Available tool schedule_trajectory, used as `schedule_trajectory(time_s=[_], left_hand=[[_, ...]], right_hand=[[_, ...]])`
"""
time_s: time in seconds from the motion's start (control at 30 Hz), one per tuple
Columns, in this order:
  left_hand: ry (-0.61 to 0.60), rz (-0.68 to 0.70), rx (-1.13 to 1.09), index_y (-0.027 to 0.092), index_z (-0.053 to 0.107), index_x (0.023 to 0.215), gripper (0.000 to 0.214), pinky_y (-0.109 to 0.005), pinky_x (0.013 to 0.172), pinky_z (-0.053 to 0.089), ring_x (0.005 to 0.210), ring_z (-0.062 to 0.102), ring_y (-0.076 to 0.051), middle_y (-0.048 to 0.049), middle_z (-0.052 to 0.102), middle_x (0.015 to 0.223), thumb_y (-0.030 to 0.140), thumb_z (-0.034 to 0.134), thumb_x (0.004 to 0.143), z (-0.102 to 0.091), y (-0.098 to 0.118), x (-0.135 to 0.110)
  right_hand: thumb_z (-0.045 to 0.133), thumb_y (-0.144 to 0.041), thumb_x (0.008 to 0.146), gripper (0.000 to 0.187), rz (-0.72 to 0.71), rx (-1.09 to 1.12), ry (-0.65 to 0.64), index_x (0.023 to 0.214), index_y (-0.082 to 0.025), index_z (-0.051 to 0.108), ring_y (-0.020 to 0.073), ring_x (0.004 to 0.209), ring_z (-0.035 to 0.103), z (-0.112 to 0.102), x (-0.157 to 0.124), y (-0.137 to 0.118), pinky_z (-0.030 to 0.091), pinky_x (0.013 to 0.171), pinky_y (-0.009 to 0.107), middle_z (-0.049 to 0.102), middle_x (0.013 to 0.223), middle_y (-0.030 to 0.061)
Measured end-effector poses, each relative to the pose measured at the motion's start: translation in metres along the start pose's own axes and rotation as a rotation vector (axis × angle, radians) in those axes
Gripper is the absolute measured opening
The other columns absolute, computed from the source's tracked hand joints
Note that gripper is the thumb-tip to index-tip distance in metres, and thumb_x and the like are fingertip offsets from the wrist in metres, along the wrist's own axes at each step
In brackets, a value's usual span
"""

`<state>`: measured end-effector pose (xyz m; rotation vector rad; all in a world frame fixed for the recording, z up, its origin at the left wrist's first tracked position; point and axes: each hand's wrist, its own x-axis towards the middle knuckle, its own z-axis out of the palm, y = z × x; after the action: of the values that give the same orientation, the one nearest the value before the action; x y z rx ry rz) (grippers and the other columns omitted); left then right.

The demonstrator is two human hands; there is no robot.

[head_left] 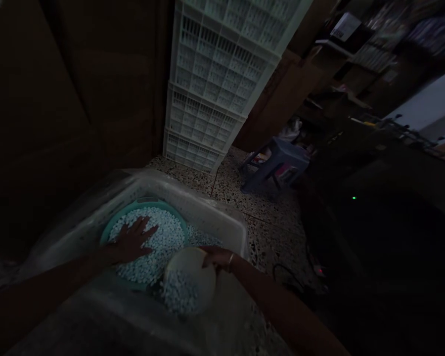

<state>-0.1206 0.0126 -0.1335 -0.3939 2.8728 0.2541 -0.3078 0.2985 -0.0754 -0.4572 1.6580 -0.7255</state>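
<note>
The left hand point(133, 241) lay spread flat on white pellets point(166, 235) in a teal basin point(107, 230). Just to its right, the right hand point(217, 257) clamped the far rim of a tilted bowl point(191, 289).

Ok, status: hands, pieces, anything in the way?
Left hand flat on white pieces in teal basin. Right hand grips pale bowl, part full. Both inside translucent tub.

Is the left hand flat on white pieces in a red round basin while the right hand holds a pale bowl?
No. The head view shows the round plastic basin is teal, not red. The left hand lies flat on its small white pieces; the right hand holds the pale round bowl.
</note>
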Motion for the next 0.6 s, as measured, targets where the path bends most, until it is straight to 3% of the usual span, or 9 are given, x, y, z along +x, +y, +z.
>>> schedule_trajectory(time_s=[0.1,0.2,0.33,0.47,0.6], left_hand=[[0.003,-0.035,-0.029,0.028,0.028,0.152,0.066,-0.067,0.108,0.017,0.147,0.004,-0.040,-0.0182,0.004,0.160,0.048,0.044,0.091,-0.002,-0.005,0.019],[-0.041,-0.018,-0.067,0.029,0.026,0.152,0.067,-0.067,0.109,0.011,0.147,0.002,-0.041,-0.0181,0.004,0.160,0.049,0.044,0.091,-0.006,-0.008,0.015],[-0.167,0.047,-0.125,0.026,0.038,0.148,0.077,-0.067,0.111,0.014,0.147,0.009,-0.040,-0.0155,0.016,0.158,0.039,0.062,0.077,-0.019,-0.013,-0.027],[-0.157,0.054,-0.201,0.020,0.045,0.145,0.078,-0.058,0.116,0.019,0.145,0.022,-0.037,-0.0144,0.032,0.154,0.033,0.064,0.071,-0.034,-0.024,-0.076],[-0.036,-0.044,-0.292,0.007,0.054,0.136,0.061,-0.044,0.114,0.032,0.135,0.043,-0.033,-0.0199,0.047,0.144,0.038,0.047,0.083,-0.037,-0.039,-0.099]], right_hand=[[0.061,-0.044,0.061,0.077,-0.041,0.079,0.145,0.135,-0.030,0.044,0.0246,0.093,0.063,0.011,-0.020,-0.021,0.054,0.059,0.035,0.062,0.114,0.0044],[0.058,-0.053,0.068,0.082,-0.152,0.044,0.362,0.142,-0.031,0.031,0.0250,0.100,0.060,0.041,-0.025,-0.052,0.056,0.070,0.042,0.056,0.123,0.0067],[0.079,-0.049,0.052,0.102,-0.344,-0.176,0.652,0.143,-0.032,0.034,0.0271,0.117,0.047,0.095,-0.016,-0.095,0.040,0.106,0.045,0.045,0.124,0.0077],[0.079,-0.050,0.055,0.102,-0.520,-0.569,0.804,0.145,-0.034,0.034,0.0283,0.113,0.046,0.137,0.002,-0.122,0.046,0.097,0.042,0.039,0.117,0.0091],[0.077,-0.051,0.058,0.101,-0.621,-0.688,0.895,0.146,-0.031,0.033,0.0290,0.115,0.044,0.143,0.012,-0.122,0.046,0.097,0.042,0.037,0.120,0.0104]])
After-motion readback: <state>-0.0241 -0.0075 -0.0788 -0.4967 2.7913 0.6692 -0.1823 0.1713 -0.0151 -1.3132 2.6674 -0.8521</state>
